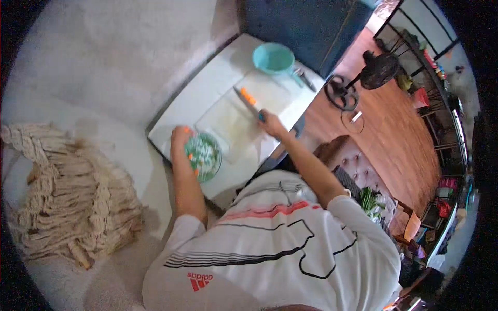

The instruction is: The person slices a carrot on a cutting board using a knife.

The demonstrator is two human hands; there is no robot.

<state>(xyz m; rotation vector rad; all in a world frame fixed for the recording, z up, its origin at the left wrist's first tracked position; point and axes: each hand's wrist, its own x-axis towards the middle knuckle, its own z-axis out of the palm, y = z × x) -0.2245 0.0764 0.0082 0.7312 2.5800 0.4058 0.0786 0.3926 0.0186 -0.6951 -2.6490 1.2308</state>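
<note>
My right hand (271,124) is closed round the dark handle of a kitchen knife (247,103). The blade lies over a cutting board (215,122), beside a short row of cut orange pieces that look like carrot (248,96). At the left end of the table, my left hand (181,137) is at the edge of a green bowl (220,160), its fingers curled, with orange bits showing at the fingertips. White and green chopped pieces fill the bowl, with a few orange ones among them. My left fingers are partly hidden by the back of the hand.
A teal plastic basket with a handle (274,59) stands at the table's far end, next to a dark-handled tool (305,79). The white table (181,106) is against a wall. A braided rope-like bundle (78,197) lies on the left; a black fan (378,70) stands on the right.
</note>
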